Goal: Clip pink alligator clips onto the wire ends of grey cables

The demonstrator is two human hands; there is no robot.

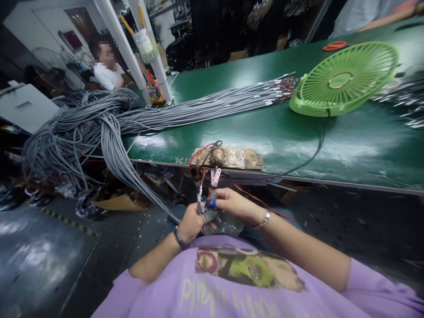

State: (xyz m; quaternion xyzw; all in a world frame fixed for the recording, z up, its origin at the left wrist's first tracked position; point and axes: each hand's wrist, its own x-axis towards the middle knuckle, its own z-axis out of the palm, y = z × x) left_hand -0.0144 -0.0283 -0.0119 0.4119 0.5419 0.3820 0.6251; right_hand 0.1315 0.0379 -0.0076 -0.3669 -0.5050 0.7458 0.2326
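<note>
In front of my lap, my left hand [192, 222] is closed around a grey cable [199, 206] whose thin coloured wires fan out at the top. My right hand [232, 204], close beside it, pinches thin wires between thumb and finger. A blue wrap [212, 202] covers one right fingertip, and a greyish cover is on a left finger. Just above the hands, a pale pink clip [216, 176] stands at the table edge near red and black leads [202, 152]. These leads run to a taped wooden block [232, 158]. My fingers partly hide the wire ends.
Across the green table [281, 141] lies a long bundle of grey cables [205, 106], its heap [76, 128] hanging off the left end. A green fan [344, 79] lies at right with orange scissors [334, 46] behind it. A white post [122, 44] rises at back. Two other people are beyond the table.
</note>
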